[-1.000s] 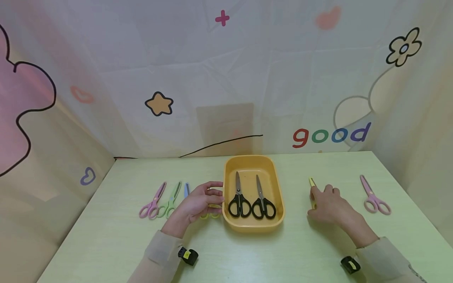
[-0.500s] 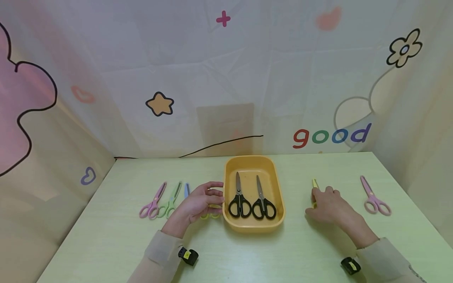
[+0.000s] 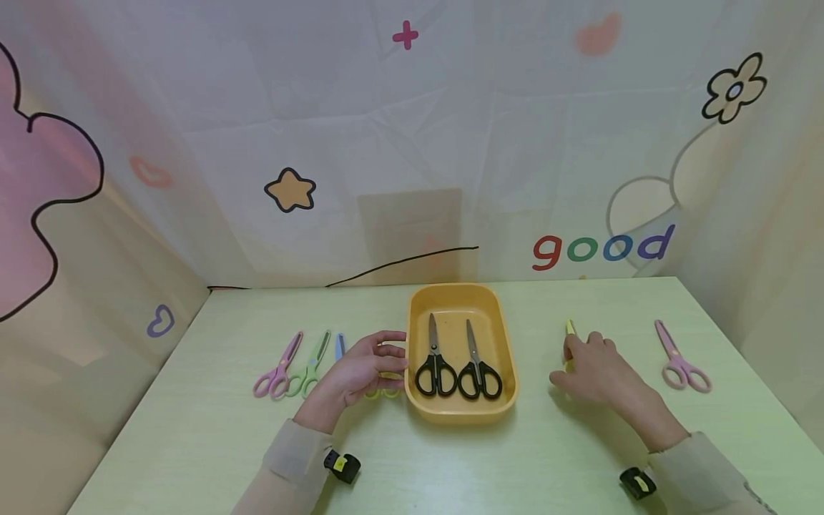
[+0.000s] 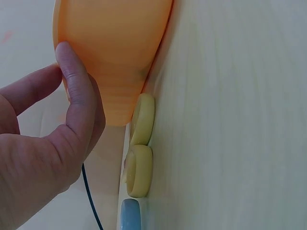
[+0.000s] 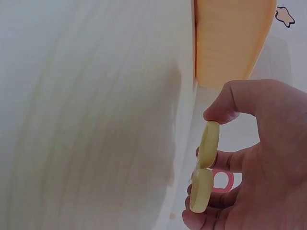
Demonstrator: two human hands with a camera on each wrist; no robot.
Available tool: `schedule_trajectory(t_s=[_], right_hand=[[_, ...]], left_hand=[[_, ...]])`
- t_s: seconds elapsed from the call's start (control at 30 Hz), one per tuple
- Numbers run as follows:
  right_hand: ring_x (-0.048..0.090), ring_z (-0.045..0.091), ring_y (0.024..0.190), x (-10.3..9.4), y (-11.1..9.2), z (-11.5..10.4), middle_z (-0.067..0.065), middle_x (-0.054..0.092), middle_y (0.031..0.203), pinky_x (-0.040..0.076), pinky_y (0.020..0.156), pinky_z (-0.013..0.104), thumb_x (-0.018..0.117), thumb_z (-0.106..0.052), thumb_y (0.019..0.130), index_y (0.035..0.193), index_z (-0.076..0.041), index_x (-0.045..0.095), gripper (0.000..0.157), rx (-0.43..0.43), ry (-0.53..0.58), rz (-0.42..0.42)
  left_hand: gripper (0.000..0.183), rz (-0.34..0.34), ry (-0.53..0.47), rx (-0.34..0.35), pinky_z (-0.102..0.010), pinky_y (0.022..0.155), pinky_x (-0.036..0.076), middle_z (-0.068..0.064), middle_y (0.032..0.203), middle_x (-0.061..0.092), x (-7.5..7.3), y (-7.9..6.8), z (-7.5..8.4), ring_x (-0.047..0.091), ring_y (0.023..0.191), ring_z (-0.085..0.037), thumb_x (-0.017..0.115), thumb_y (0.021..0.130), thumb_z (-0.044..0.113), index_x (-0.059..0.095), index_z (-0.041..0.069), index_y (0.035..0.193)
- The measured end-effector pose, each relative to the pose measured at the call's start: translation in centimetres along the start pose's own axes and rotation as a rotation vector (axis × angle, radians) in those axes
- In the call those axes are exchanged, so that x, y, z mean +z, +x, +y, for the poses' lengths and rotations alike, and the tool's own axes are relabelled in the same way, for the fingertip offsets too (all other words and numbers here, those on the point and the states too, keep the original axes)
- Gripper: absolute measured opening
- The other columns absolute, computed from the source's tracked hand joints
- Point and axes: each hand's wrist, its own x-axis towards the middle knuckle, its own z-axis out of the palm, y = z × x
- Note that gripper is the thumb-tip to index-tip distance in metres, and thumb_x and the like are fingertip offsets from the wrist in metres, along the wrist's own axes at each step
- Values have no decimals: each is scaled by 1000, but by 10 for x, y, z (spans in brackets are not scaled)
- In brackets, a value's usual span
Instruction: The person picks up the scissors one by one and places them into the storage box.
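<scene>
My left hand (image 3: 360, 368) rests its fingertips against the left outer wall of a yellow-orange tray (image 3: 463, 415). Inside the tray lie two pairs of black-handled scissors, one on the left (image 3: 435, 375) and one on the right (image 3: 480, 379). To the tray's right, my right hand (image 3: 599, 368) holds yellow scissors (image 5: 209, 143) by the finger loops, thumb on the upper loop and fingers behind. Their tip points away from me, and the hand hides most of them in the head view. Behind my left hand show blue scissors (image 3: 340, 346) and yellow finger loops (image 4: 140, 170), partly covered.
Pink-purple scissors (image 3: 278, 375) and green scissors (image 3: 313, 368) lie at the left of the pale table (image 3: 450, 472). Another pink pair (image 3: 679, 365) lies at the far right. A printed curtain (image 3: 412, 143) hangs along the table's back edge.
My right hand and the yellow scissors have shifted slightly, and the thumb sticks out further left. The left hand, the tray and the other scissors stay in place.
</scene>
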Motion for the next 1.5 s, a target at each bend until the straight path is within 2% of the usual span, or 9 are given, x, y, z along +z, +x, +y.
schedule_trajectory(t_s=[0.57,0.73,1.0,1.23,1.5], right_hand=[[46,35,87,-6,0,-19,17,46,94,43,61,39,73,-33,84,101,-4,56,38,-51,8,88],[46,35,87,-7,0,-27,17,46,94,44,62,41,73,-32,84,101,-5,56,37,-80,5,119],[47,35,89,-10,0,-42,17,46,96,45,64,41,72,-31,85,102,-5,56,35,-74,10,121],[47,35,88,-16,1,-58,17,47,94,46,64,41,69,-30,84,101,-6,57,31,-112,23,144],[46,35,93,-22,1,-75,17,46,100,47,67,41,68,-28,85,104,-7,57,31,-127,48,127]], left_hand=[[58,2,1,-1,-29,71,61,-13,109,54,0,0,0,63,82,-17,61,98,-7,36,-6,150],[58,0,-1,2,-29,71,61,-13,109,55,0,-1,0,63,83,-17,60,98,-8,35,-6,150],[58,6,6,3,-30,72,61,-12,109,55,1,-1,0,64,84,-19,61,98,-8,37,-4,150],[59,1,5,1,-31,72,61,-11,108,54,0,0,0,63,85,-19,61,98,-7,37,-3,151],[59,0,5,3,-31,73,61,-11,109,54,-1,0,0,63,86,-19,61,98,-6,37,-3,151]])
